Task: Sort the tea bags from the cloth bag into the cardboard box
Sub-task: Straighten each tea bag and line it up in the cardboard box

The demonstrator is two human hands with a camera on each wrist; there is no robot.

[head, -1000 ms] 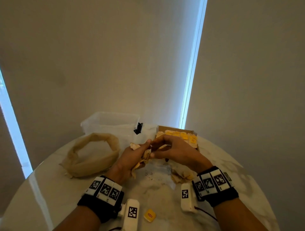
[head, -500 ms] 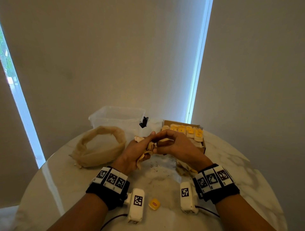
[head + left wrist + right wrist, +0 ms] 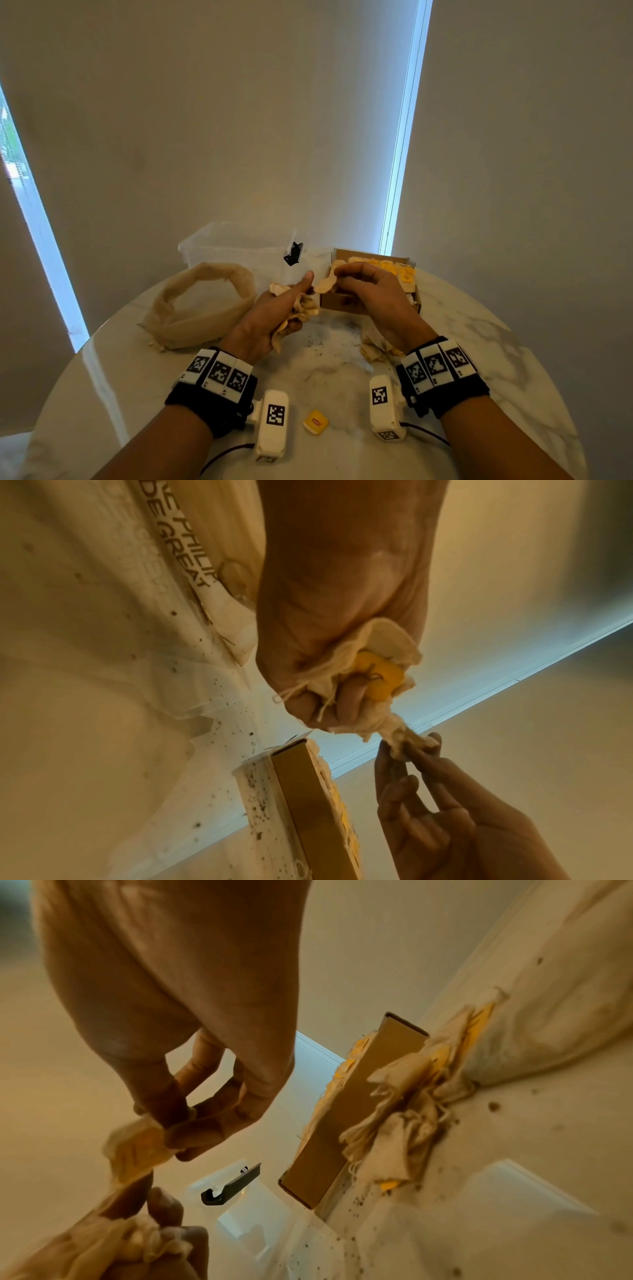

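My left hand [image 3: 286, 310] grips a bunch of tea bags [image 3: 301, 310] with yellow tags [image 3: 378, 679], held above the table. My right hand [image 3: 363, 291] pinches one tea bag [image 3: 324, 284] between thumb and fingertips [image 3: 192, 1123], just in front of the cardboard box [image 3: 339, 303]. That box holds a row of tea bags with yellow tags [image 3: 387, 265]. The cloth bag [image 3: 205, 308] lies slumped and open at the left. A loose pile of tea bags [image 3: 375, 349] sits on the table below my right wrist, against the box [image 3: 363, 1096].
A clear plastic tub [image 3: 236, 248] with a black clip [image 3: 293, 254] stands behind the cloth bag. One yellow tag [image 3: 315, 422] lies near the front edge of the round marble table [image 3: 479, 342]. Dark tea crumbs [image 3: 320, 346] dot the middle.
My right hand has pulled one tea bag out of the bunch in my left hand and drawn it a little right, toward the box. The head camera has tilted.
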